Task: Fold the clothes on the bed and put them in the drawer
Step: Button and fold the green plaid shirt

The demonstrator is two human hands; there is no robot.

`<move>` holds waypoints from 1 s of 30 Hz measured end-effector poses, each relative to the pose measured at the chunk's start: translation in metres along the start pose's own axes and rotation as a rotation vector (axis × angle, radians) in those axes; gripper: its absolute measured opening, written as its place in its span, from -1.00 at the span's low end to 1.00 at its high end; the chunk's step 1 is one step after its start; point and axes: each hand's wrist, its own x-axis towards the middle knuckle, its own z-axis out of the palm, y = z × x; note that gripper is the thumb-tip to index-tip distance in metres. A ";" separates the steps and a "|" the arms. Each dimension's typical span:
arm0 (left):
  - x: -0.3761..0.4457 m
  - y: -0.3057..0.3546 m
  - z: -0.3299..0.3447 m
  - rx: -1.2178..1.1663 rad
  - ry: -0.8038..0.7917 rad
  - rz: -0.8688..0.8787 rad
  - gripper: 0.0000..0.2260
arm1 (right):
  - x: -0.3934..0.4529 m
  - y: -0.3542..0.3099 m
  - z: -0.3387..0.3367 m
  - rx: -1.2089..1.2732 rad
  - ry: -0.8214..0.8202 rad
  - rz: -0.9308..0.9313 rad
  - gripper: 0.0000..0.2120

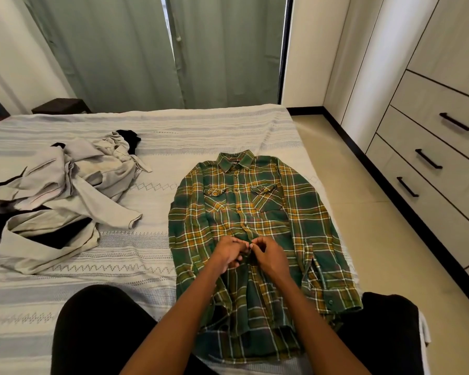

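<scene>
Hands meet at the button placket of the plaid shirt (255, 212), spread face-up on the bed (146, 125): left hand (229, 254) and right hand (268, 255) both pinch the fabric with curled fingers. Crumpled grey clothes (65, 190) lie apart, leftward.

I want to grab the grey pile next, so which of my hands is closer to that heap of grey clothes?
Left. Your left hand pinches the plaid shirt placket on the side facing the grey clothes; your right hand sits just beyond it, farther from the pile.
</scene>
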 end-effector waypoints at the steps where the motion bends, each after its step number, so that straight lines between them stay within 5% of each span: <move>1: 0.000 0.000 0.000 -0.032 -0.003 -0.017 -0.89 | -0.001 0.000 0.001 0.013 0.015 -0.010 -0.87; 18: -0.003 -0.006 -0.003 -0.408 -0.077 -0.249 -0.83 | 0.007 0.012 0.002 -0.125 -0.035 -0.192 -0.82; 25: -0.003 -0.002 -0.003 -0.262 -0.012 -0.254 -0.88 | 0.005 0.012 0.001 -0.092 0.002 -0.249 -0.82; 30: -0.010 -0.004 0.005 -0.054 0.091 0.004 -0.84 | 0.003 0.014 -0.001 0.192 -0.013 -0.150 -0.84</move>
